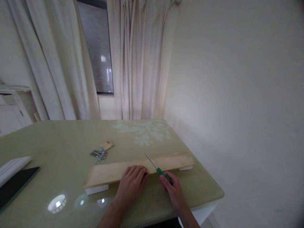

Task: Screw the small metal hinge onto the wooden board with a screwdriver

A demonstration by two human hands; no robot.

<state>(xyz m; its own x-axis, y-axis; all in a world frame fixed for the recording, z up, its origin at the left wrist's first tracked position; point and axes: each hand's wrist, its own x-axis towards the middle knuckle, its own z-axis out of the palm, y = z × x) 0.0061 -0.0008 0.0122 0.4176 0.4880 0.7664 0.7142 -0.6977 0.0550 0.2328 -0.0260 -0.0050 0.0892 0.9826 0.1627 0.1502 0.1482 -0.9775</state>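
Observation:
A long pale wooden board (109,172) lies raised on white blocks (97,189) across the table. On its near edge rests my left hand (133,180), fingers curled together, with something small and dark at the fingertips that I cannot make out. My right hand (173,186) is wrapped round the green handle of a screwdriver (161,173). The screwdriver's thin shaft points up and to the left over the board, its tip apart from the left hand.
Behind the board's left half lie metal brackets and screws (99,154) beside a small wooden piece (107,145). A dark flat panel (21,183) and a white object (14,167) are at the far left. The green tabletop (59,142) meets a white wall on the right.

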